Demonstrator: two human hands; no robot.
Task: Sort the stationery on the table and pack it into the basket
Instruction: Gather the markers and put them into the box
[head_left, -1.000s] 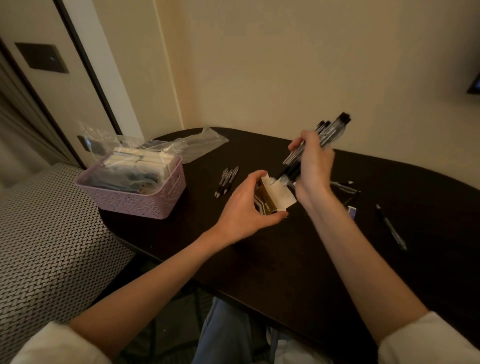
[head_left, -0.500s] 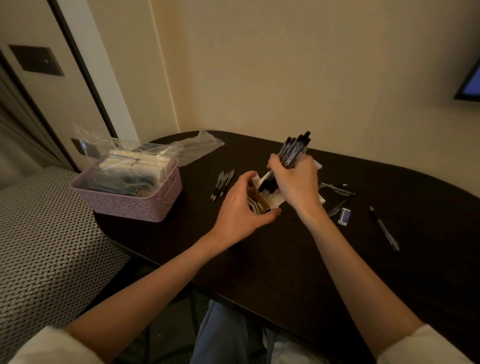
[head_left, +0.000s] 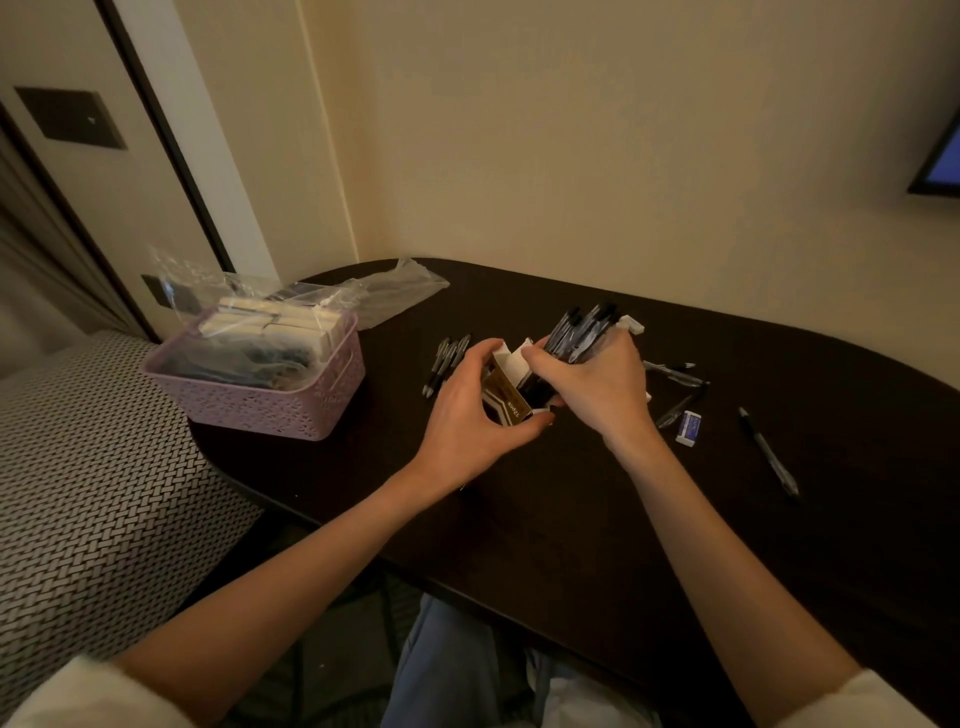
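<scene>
The left hand (head_left: 470, 415) curls round a small brown-and-white pen box (head_left: 506, 397), thumb along its near edge, holding it tilted with the open end up. The right hand (head_left: 597, 387) grips a bundle of black pens (head_left: 582, 332) and has their lower ends inside the box mouth, the tops fanning out above the fingers.

Left of the box stands the pink basket (head_left: 270, 410), already holding pale flat packs and a clear plastic bag (its contents too dim to name). So part of the sorting looks done. Between basket and box lie a few loose pens (head_left: 445, 364) in a tight row. Right of the box, on the dark table (head_left: 571, 519), lie more stray pens (head_left: 675, 387), a small white-and-blue eraser (head_left: 690, 427) just beside them, and a single pen (head_left: 769, 451) further right, well apart.

Judging by this, the bundle is not yet fully seated, and the loose pens, the eraser and the box itself are all still outside the basket.
</scene>
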